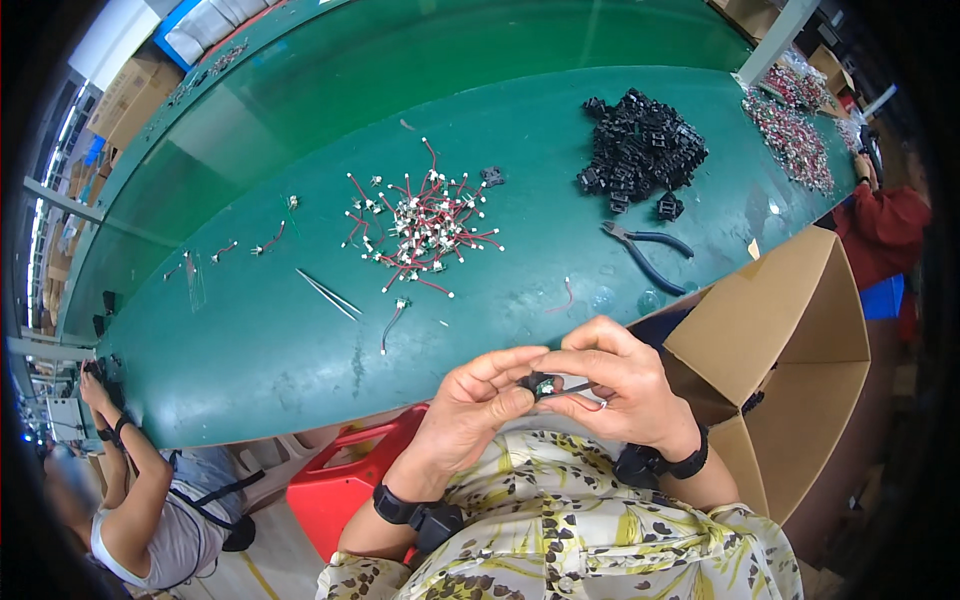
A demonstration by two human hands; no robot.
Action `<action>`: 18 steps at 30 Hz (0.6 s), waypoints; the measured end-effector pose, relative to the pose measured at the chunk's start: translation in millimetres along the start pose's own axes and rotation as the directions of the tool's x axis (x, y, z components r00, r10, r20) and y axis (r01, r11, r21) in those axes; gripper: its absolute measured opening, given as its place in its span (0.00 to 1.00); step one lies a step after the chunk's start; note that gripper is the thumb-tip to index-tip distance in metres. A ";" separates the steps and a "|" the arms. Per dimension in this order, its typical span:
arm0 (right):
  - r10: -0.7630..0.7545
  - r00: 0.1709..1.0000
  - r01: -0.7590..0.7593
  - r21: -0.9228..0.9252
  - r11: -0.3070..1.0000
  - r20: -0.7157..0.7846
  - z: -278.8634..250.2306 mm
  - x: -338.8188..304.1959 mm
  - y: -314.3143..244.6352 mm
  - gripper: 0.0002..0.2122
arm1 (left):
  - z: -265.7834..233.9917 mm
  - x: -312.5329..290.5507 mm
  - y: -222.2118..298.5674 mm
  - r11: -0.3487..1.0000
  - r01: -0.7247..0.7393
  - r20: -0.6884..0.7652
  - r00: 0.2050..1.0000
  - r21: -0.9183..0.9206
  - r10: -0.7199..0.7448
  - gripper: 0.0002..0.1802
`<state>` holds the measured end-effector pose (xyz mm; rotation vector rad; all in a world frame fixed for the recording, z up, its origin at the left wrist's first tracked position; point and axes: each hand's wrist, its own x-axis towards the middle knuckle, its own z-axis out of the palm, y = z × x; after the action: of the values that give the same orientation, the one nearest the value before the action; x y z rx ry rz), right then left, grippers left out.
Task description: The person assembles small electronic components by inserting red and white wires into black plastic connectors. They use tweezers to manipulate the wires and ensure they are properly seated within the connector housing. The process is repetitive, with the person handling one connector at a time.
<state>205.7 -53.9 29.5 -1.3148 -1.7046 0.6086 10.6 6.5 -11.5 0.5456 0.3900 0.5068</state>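
Note:
Close to my chest, over the table's near edge, both my hands are closed round one small part. My left hand (pixel 480 405) pinches a small black plastic housing (pixel 541 383) with a bit of green circuit board and white showing in it. The fingers of my right hand (pixel 625 385) press on the housing from the other side. A thin dark strip (pixel 575 389) runs from the housing toward the right fingers; I cannot tell if it is a wire or part of the housing. A small white wire end (pixel 602 405) shows beside my right fingers.
A pile of small circuit boards with red wires (pixel 430 225) lies mid-table, with tweezers (pixel 328 295) nearby. Black plastic housings (pixel 645 150) are heaped at right, above blue-handled pliers (pixel 650 255). An open cardboard box (pixel 745 315) stands right. Co-workers sit at both ends; a red stool (pixel 345 475) is lower left.

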 end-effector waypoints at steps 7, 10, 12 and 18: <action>0.077 0.995 -0.065 -0.160 0.985 0.069 -6.5 2.2 -15.7 0.20 | 11.0 -1.1 6.1 0.997 0.046 -0.069 0.996 -0.067 -0.050 0.15; 0.067 0.994 -0.057 -0.119 0.991 0.088 -5.2 0.0 -15.4 0.21 | 8.7 -1.4 -0.4 0.997 0.073 -0.049 0.996 0.020 -0.072 0.13; 0.044 0.997 -0.039 -0.068 0.997 0.071 -4.1 -2.1 -12.0 0.21 | 5.7 -3.8 -1.2 0.995 0.099 -0.060 0.993 0.006 -0.098 0.13; 0.057 0.998 -0.058 0.010 0.998 0.031 0.6 -9.0 -5.6 0.18 | 9.5 -5.4 0.2 0.996 0.086 -0.080 0.993 -0.026 -0.087 0.13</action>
<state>202.9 -64.0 30.6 -1.3572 -1.6911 0.6736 10.6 0.0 -2.8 0.4846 0.4831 0.4504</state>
